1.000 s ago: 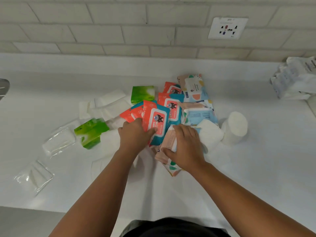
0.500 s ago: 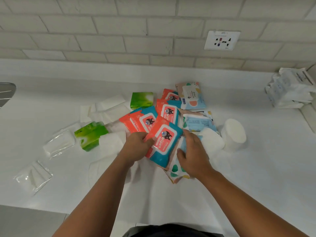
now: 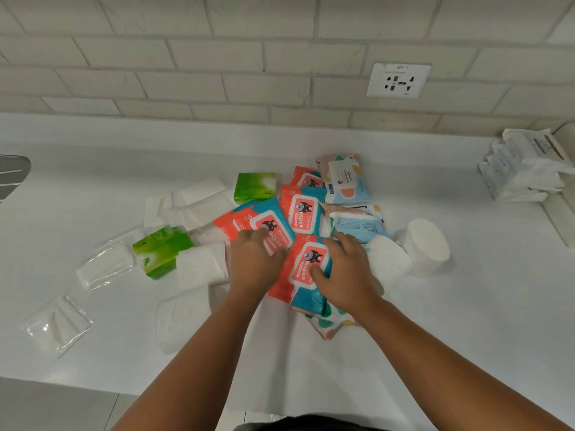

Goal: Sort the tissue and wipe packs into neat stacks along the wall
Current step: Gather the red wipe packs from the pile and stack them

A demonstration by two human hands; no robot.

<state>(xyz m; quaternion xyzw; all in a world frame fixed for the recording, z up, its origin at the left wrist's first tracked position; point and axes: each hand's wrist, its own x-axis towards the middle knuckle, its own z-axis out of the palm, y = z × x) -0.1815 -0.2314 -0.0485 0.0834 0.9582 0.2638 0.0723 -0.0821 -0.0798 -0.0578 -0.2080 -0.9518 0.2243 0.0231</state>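
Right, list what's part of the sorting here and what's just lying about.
Job: near red-and-teal wipe pack, gripped by the right hand; other red-and-teal wipe packs; pastel wipe packs; green tissue packs; white tissue packs; clear-wrapped packs.
Lying about: wall socket; metal object, left edge; white roll, probably.

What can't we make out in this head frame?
- Left hand: its own back hides the fingertips, so whether it grips the far wipes pack is unclear.
- Spotted pack: mostly covered by the near wipes pack that the right hand holds.
- Grey object: cut off by the left edge.
- White packs: cut by the right edge, print too small.
- Socket label: too small to read.
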